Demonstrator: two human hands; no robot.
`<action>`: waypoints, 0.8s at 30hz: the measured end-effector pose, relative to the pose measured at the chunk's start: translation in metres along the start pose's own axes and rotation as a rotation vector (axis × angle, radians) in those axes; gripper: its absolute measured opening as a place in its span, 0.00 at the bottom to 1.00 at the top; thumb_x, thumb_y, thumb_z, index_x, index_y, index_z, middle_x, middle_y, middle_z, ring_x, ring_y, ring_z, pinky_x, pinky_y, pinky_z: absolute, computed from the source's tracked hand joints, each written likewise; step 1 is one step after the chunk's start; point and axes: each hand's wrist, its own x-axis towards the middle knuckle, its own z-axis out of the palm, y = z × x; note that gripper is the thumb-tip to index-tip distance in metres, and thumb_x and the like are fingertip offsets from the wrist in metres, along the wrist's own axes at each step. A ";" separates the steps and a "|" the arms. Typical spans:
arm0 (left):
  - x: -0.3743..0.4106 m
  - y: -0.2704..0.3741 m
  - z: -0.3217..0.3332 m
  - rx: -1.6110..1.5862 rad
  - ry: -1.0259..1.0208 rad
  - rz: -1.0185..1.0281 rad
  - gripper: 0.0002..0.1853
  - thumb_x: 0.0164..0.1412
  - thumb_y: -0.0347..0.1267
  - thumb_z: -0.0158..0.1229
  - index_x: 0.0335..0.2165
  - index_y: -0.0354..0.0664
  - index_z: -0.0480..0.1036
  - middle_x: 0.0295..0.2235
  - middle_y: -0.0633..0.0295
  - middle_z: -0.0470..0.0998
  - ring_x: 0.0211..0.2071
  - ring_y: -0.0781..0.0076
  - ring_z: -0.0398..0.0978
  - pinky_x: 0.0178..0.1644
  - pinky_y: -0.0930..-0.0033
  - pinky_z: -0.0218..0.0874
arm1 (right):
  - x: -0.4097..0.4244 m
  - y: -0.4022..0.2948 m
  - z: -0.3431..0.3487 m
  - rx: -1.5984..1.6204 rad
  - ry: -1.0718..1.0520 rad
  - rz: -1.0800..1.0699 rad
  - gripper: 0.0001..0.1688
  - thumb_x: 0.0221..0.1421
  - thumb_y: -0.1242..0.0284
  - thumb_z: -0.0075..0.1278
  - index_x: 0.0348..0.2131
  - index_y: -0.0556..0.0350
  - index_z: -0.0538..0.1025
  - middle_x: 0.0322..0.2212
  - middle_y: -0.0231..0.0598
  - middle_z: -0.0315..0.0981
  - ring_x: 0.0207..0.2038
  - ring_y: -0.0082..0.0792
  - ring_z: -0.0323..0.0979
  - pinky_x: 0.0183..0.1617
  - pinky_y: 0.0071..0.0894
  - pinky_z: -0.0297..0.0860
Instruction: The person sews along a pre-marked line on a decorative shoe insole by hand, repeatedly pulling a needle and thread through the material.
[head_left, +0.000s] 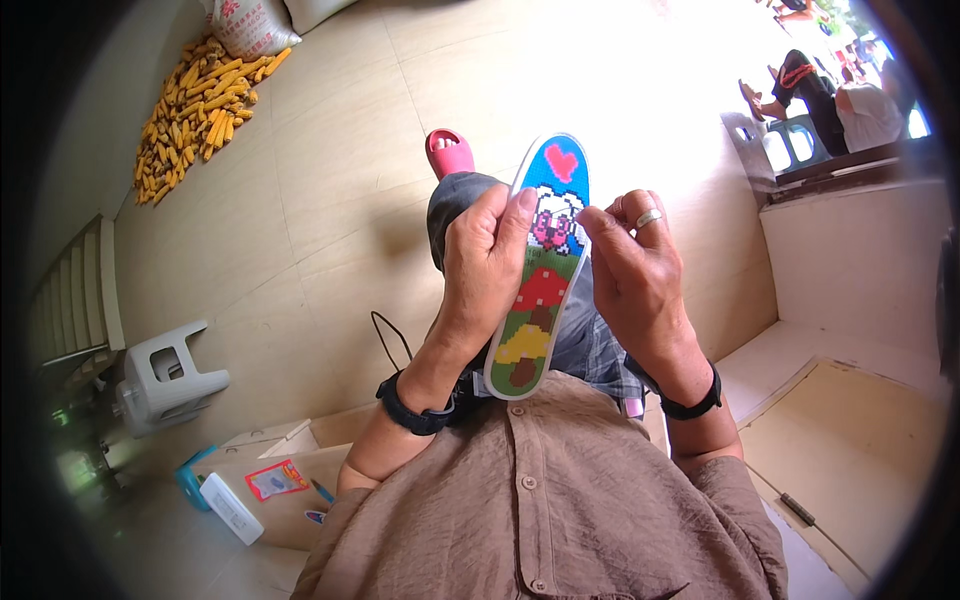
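Note:
An embroidered shoe insole (541, 259) with a white rim is held up over my lap, toe end away from me. Its cross-stitch-like pattern has a pink heart, a white animal face and red and yellow mushrooms. My left hand (491, 255) grips its left edge, thumb on top and fingers hidden beneath. At the right edge, beside the animal face, my right hand (634, 262) has thumb and forefinger pinched together. A fine dark line by those fingertips is too small to identify as needle or thread. A ring and dark wristbands are worn.
Corn cobs (196, 112) lie heaped by a woven sack (251, 26) at upper left. A plastic stool (169, 375) lies tipped at left. Beside me is a wooden box or drawer (322, 457) with a red packet (276, 480) on it. Other people sit outside at upper right.

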 end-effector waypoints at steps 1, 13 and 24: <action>0.000 0.000 -0.001 0.006 -0.002 -0.003 0.19 0.69 0.38 0.48 0.22 0.39 0.64 0.18 0.76 0.62 0.23 0.89 0.57 0.24 0.79 0.52 | 0.000 0.000 0.000 -0.007 -0.005 -0.004 0.12 0.46 0.90 0.52 0.34 0.64 0.76 0.27 0.43 0.60 0.31 0.38 0.65 0.30 0.32 0.65; -0.006 0.003 0.005 -0.049 0.014 0.123 0.20 0.67 0.33 0.50 0.20 0.35 0.60 0.14 0.61 0.56 0.18 0.82 0.53 0.19 0.71 0.49 | 0.000 -0.011 0.005 0.017 0.008 -0.130 0.20 0.41 0.85 0.50 0.40 0.61 0.73 0.27 0.41 0.63 0.31 0.41 0.64 0.34 0.34 0.66; -0.019 0.019 -0.007 -0.654 -0.087 0.034 0.14 0.70 0.35 0.45 0.34 0.38 0.73 0.27 0.70 0.76 0.29 0.88 0.71 0.34 0.82 0.65 | -0.002 -0.029 -0.038 0.270 0.383 0.138 0.08 0.55 0.81 0.50 0.36 0.63 0.71 0.29 0.45 0.70 0.32 0.39 0.70 0.37 0.32 0.67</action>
